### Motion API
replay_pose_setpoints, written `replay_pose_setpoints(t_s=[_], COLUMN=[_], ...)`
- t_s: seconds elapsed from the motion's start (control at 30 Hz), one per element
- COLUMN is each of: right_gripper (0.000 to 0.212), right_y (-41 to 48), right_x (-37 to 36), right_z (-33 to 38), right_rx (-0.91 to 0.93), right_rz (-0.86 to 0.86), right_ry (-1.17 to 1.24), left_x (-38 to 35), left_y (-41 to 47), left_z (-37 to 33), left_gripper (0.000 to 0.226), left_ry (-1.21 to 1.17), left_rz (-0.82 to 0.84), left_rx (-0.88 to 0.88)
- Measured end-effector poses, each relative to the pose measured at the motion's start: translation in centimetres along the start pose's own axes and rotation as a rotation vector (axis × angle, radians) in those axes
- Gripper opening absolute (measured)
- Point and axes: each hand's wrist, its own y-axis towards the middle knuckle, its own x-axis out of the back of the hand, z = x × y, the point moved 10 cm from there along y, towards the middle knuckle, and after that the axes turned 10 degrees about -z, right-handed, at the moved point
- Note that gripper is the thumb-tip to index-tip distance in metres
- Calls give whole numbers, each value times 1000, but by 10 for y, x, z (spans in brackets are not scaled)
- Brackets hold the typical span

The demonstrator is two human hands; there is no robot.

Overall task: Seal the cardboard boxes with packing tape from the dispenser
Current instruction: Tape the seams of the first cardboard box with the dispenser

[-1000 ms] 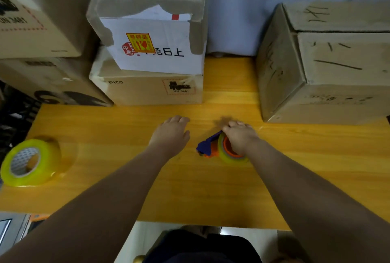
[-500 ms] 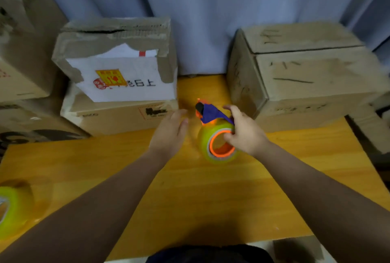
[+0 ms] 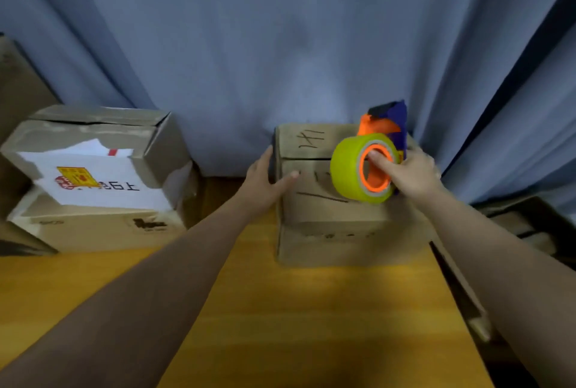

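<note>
A brown cardboard box [image 3: 336,225] with black pen marks stands at the back right of the wooden table. My right hand [image 3: 411,174] grips the tape dispenser [image 3: 371,160], an orange and blue frame carrying a yellow-green roll, and holds it above the box's top, with a finger in the orange core. My left hand [image 3: 265,179] rests against the box's upper left edge, fingers straight and thumb lying on the top flap.
Two stacked cardboard boxes [image 3: 93,175] stand at the back left, the upper one with a torn white label. A blue curtain [image 3: 280,45] hangs behind. The yellow wooden table [image 3: 311,325] stretches toward me, its right edge near dark objects.
My right hand has lifted the dispenser off the table and carried it up over the right box. My left hand has moved from the tabletop to the box's left edge. My view has tilted up.
</note>
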Motion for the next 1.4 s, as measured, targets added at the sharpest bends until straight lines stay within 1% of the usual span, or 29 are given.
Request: replay_pose_setpoints(t_s=[0.03, 0.07, 0.1, 0.13, 0.17, 0.27, 0.33, 0.4, 0.43, 0.5, 0.53, 0.6, 0.63, 0.7, 0.77, 0.8, 0.83, 0.87, 0.93, 0.97, 1.03, 1.1, 1.17, 1.27, 1.33, 1.37, 1.4], right_gripper=[67, 78, 77, 71, 65, 56, 59, 59, 62, 82, 88, 91, 90, 75, 54, 43, 37, 31, 10, 13, 18, 32, 40, 47, 49, 48, 47], right_y=[12, 25, 47, 61, 65, 44, 14, -4, -13, -33, -44, -65, -75, -92, -98, -97, -95, -93, -88, -84, -69, -56, -53, -67, -77, -78, -79], right_x=[3, -2, -17, -31, -38, -49, -35, -44, -52, -70, -77, -87, -89, -88, -74, -67, -62, -57, -53, -55, -60, -65, -69, -87, -100, -104, -105], right_z=[-18, -41, -76, -102, -113, -102, -63, -51, -46, -37, -33, -27, -26, -19, -2, 11, 27, 47, 83, 92, 100, 102, 103, 102, 92, 85, 81], right_rx=[-52, -98, -101, -88, -90, -157, -174, -177, -171, -170, -178, -161, -151, -123, -73, -4, 71, 142, 248, 264, 245, 218, 211, 229, 239, 227, 221], right_rz=[22, 68, 120, 171, 208, 287, 267, 285, 290, 295, 300, 305, 304, 289, 193, 128, 70, 42, 51, 72, 78, 49, 42, 116, 151, 154, 155], right_ry=[0, 58, 102, 108, 84, 29, 42, 45, 25, 17, -11, -74, -85, -70, -94, -138, -143, -93, 133, 198, 264, 332, 419, 481, 466, 468, 484], left_x=[-9, -18, -26, -34, -37, -29, -8, 20, 35, 63, 75, 96, 103, 110, 114, 112, 106, 98, 81, 75, 70, 68, 68, 68, 75, 83, 91], left_y=[0, -2, -7, -15, -23, -37, -41, -47, -51, -62, -68, -77, -81, -86, -80, -74, -66, -59, -50, -49, -50, -54, -59, -60, -54, -50, -48], left_z=[-1, 2, 7, 12, 20, 39, 49, 63, 70, 80, 83, 87, 88, 86, 75, 68, 64, 65, 71, 74, 77, 78, 77, 78, 67, 54, 36], left_gripper=[100, 106, 106, 103, 98, 90, 90, 90, 90, 91, 92, 91, 91, 98, 107, 107, 106, 104, 96, 91, 86, 86, 83, 70, 55, 50, 51], left_ry=[4, -14, -54, -101, -137, -138, -76, 6, 53, 168, 237, 365, 417, 495, 612, 679, 720, 721, 676, 673, 701, 720, 721, 676, 691, 695, 611], left_rz=[28, 62, 91, 99, 78, -41, -98, -149, -175, -206, -212, -230, -240, -227, -225, -215, -171, -88, 65, 95, 86, 69, 88, 135, 84, 19, -62], left_rx=[20, 45, 77, 121, 171, 234, 248, 276, 280, 266, 252, 207, 176, 139, 35, -34, -81, -89, -49, -36, -52, -89, -111, -51, -1, 12, 23])
